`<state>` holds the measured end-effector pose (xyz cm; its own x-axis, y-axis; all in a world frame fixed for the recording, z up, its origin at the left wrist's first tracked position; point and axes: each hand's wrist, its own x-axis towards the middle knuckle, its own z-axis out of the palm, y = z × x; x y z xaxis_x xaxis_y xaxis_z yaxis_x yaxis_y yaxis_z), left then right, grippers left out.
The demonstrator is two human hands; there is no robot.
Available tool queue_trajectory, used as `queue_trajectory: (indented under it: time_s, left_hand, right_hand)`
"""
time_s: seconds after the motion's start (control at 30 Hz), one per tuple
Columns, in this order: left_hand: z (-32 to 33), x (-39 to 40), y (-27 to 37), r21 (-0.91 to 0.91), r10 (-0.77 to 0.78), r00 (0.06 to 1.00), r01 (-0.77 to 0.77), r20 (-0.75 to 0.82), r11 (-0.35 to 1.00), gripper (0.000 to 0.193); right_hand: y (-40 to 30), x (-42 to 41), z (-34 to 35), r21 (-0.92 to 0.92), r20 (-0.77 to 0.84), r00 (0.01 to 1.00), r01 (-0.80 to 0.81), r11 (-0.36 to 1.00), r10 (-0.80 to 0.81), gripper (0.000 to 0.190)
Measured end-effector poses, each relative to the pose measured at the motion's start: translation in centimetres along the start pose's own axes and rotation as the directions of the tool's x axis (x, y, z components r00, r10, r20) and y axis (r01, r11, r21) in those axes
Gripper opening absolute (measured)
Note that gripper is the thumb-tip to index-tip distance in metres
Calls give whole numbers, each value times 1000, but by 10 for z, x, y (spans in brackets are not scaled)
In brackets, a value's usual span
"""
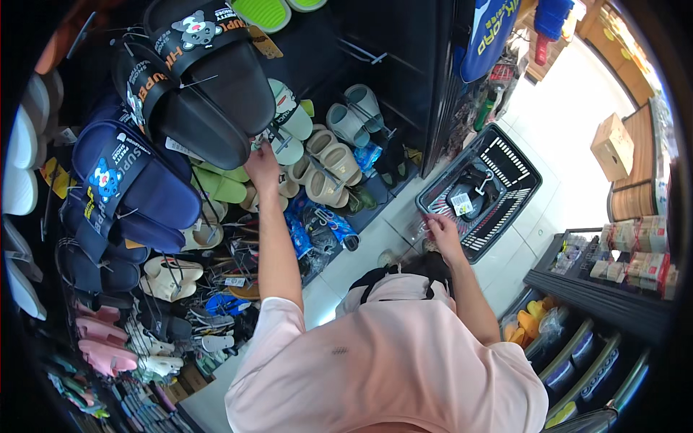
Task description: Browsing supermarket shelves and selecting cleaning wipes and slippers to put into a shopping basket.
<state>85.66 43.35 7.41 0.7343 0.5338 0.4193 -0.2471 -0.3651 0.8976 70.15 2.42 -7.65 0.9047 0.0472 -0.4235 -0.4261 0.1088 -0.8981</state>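
My left hand (263,161) is raised to the shoe rack, at the lower edge of a pair of black slide sandals (197,127) with a cartoon print; its fingertips are partly hidden, so its hold cannot be told. Mint-green slides (292,127) hang just beyond it, and lime-green slides (219,181) hang lower left. My right hand (444,234) is by the near left rim of a black plastic shopping basket (533,178), fingers curled near clear plastic; whether they grip anything cannot be told. Inside the basket lies a dark item with a hanger and a white tag (462,204).
Navy slides (135,178), beige slides (331,170) and blue packages (338,227) hang along the left rack. A cardboard box (612,146) sits on a wooden surface at the right. Shelves with yellow items (528,322) stand at lower right, above a tiled floor (390,230).
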Motion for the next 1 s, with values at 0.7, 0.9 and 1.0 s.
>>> queue_trajectory:
  time_s: [0.7,0.9,1.0]
  left_hand:
    - [4,-13,26,144,147,963,-182,225,973,20]
    - [-11,-61,91,156,-210,948,176,241,972,23]
    - [-10,-79,118,93,-222,913,202,343,975,21]
  right_hand:
    - [2,-43,-8,-133,-215,973,50,990,-78,25]
    - [-5,-39,0,-183,-130,987,73,980,-98,27]
    - [-8,-35,4,-250,-98,981,137,959,-166,28]
